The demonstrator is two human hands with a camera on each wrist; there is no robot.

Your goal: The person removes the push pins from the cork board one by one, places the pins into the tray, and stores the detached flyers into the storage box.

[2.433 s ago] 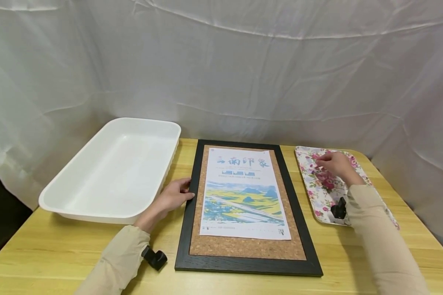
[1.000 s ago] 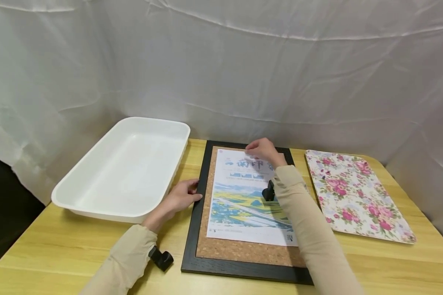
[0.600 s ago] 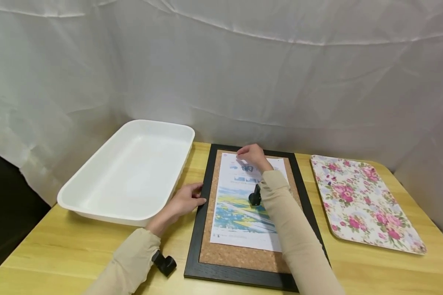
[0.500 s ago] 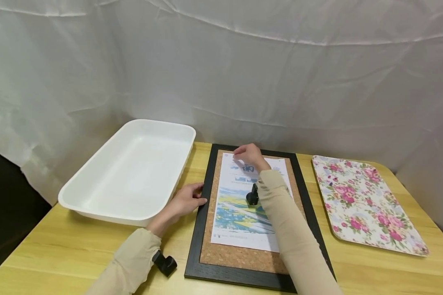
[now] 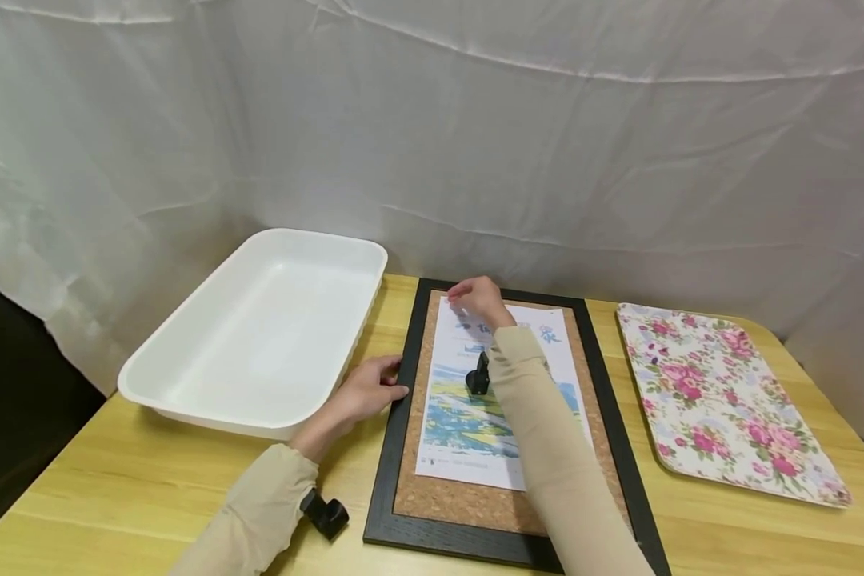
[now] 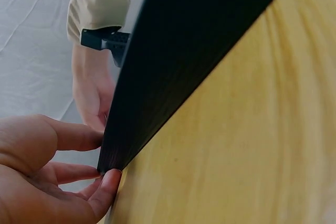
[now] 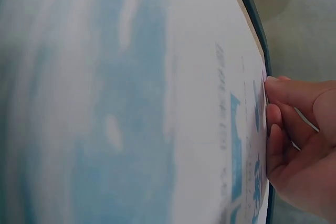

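A black-framed cork board (image 5: 475, 512) lies on the table with a printed landscape poster (image 5: 450, 444) on its cork. My left hand (image 5: 367, 390) holds the board's left edge; in the left wrist view the fingertips (image 6: 109, 179) touch the black frame (image 6: 152, 77). At the poster's upper left corner, my right hand (image 5: 481, 300) has its fingertips brought together. They appear to pinch a small pushpin, of which only a purplish speck shows beside the fingers (image 7: 278, 85) in the right wrist view. A tiny dark dot, seemingly another pin (image 5: 552, 311), sits at the poster's upper right corner.
A deep white plastic tub (image 5: 259, 320) stands left of the board. To the right lies a flowered tray (image 5: 734, 408) with a few small pin-like bits (image 5: 655, 356) near its upper left. A pale curtain (image 5: 511, 144) hangs behind the table.
My right hand has come from the flowered tray across to the poster's top edge, then slid left to its upper left corner. My left hand stays at the board's edge. The view has shifted slightly.
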